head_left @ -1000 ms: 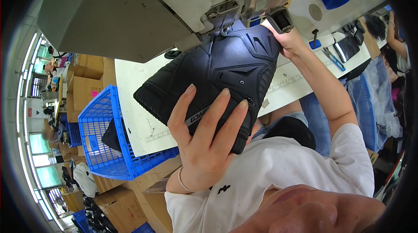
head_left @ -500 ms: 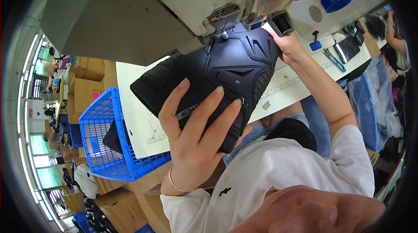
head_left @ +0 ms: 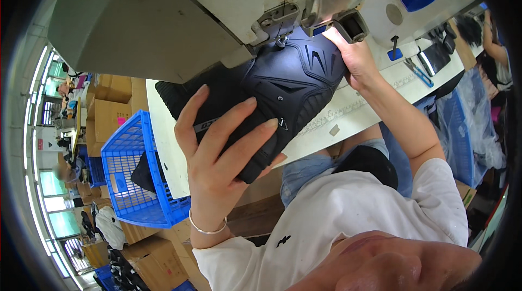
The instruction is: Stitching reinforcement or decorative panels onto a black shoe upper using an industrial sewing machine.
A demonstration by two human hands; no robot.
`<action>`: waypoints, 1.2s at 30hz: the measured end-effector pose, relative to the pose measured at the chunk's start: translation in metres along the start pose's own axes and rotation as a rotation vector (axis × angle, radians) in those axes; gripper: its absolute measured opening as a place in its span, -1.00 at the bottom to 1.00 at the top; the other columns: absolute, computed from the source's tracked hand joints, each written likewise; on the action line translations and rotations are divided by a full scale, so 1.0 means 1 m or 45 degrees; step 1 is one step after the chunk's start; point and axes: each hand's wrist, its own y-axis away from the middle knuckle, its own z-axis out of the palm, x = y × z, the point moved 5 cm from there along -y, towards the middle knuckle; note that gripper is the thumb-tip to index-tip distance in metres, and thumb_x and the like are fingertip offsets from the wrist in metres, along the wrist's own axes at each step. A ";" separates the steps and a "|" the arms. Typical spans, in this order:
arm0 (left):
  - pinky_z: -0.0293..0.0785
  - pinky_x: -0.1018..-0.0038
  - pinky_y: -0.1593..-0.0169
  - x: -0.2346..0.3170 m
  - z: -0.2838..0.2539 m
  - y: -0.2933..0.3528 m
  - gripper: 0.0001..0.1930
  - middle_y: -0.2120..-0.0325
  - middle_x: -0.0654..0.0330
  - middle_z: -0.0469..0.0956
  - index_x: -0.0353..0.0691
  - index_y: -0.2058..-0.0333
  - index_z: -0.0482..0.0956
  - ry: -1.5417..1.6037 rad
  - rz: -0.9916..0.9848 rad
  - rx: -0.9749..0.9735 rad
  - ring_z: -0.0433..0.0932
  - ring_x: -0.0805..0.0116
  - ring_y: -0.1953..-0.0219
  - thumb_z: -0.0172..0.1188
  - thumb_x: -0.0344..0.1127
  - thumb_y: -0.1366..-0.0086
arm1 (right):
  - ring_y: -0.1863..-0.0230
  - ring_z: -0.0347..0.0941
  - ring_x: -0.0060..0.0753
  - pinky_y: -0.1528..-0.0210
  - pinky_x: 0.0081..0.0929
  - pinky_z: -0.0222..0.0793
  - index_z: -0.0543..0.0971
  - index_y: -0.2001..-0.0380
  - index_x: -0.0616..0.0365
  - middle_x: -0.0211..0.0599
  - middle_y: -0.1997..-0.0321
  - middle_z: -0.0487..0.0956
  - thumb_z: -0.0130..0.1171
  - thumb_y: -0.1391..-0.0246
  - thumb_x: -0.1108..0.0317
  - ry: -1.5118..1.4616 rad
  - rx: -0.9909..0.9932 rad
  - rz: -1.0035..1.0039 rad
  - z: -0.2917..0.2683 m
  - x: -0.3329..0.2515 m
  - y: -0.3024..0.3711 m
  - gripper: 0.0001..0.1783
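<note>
A black bag-like piece with moulded panels [head_left: 296, 81] lies under the head of a sewing machine [head_left: 280, 24], its upper edge beside the needle area. A small eyelet and a pale printed label show on its surface. My left hand [head_left: 220, 147] grips the near left end, fingers spread over the top and thumb underneath. My right hand [head_left: 353, 60] holds the far right edge close to the machine head, its fingertips partly hidden behind the machine. Lamp light falls on the panel next to the needle; the needle tip itself I cannot make out.
Left of the white table [head_left: 331, 122] stands a blue plastic crate [head_left: 133, 204] with dark pieces inside. Blue-handled snips [head_left: 418, 72] and a dark phone-like slab [head_left: 434, 60] lie at the right. Cardboard boxes [head_left: 111, 117] stand farther left. Another person's arm [head_left: 492, 46] shows at far right.
The black piece has shifted left and turned slightly under the machine. My left hand has moved left and a little down with it; my right hand has moved slightly left, still holding the edge.
</note>
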 end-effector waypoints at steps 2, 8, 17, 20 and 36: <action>0.25 0.11 -0.08 0.014 -0.003 0.008 -0.57 0.11 0.36 0.53 0.00 0.25 0.64 -0.350 -0.012 -0.022 0.27 -0.02 -0.11 0.40 -0.17 0.22 | 0.44 0.45 -0.69 0.34 -0.68 0.40 0.55 0.24 0.24 -0.43 0.37 0.56 0.13 -0.11 0.21 -0.046 -0.011 -0.013 0.001 0.005 0.005 -0.71; -0.07 0.04 -0.19 0.026 0.046 0.009 -0.68 0.07 0.54 0.50 0.28 0.16 0.59 -0.927 0.076 0.189 0.45 0.28 0.02 0.24 -0.18 -0.04 | 0.40 0.45 -0.69 0.28 -0.66 0.40 0.54 0.29 0.22 -0.42 0.35 0.58 0.16 -0.11 0.20 -0.199 -0.051 0.069 0.000 0.021 0.016 -0.72; 0.01 0.08 -0.04 -0.001 0.058 0.014 -0.80 0.16 0.57 0.56 0.29 0.23 0.60 -0.925 0.195 0.422 0.47 0.37 0.05 0.17 -0.15 -0.14 | 0.41 0.43 -0.71 0.29 -0.66 0.39 0.53 0.33 0.21 -0.44 0.38 0.57 0.18 -0.10 0.25 -0.292 0.016 0.007 0.003 0.029 0.022 -0.77; 0.01 0.09 -0.04 -0.012 0.056 0.011 -0.79 0.16 0.60 0.55 0.33 0.23 0.60 -0.874 0.209 0.435 0.46 0.40 0.05 0.19 -0.16 -0.13 | 0.40 0.43 -0.71 0.29 -0.66 0.39 0.53 0.34 0.21 -0.44 0.36 0.57 0.18 -0.10 0.26 -0.293 0.026 -0.030 0.001 0.035 0.025 -0.78; 0.04 0.19 -0.13 -0.040 0.046 0.001 -0.78 0.19 0.66 0.55 0.38 0.35 0.63 -0.703 0.284 0.443 0.44 0.46 0.02 0.32 -0.14 0.04 | 0.31 0.45 -0.67 0.18 -0.64 0.36 0.59 0.33 0.27 -0.40 0.32 0.59 0.20 -0.10 0.24 -0.324 -0.124 0.096 0.015 0.057 0.057 -0.74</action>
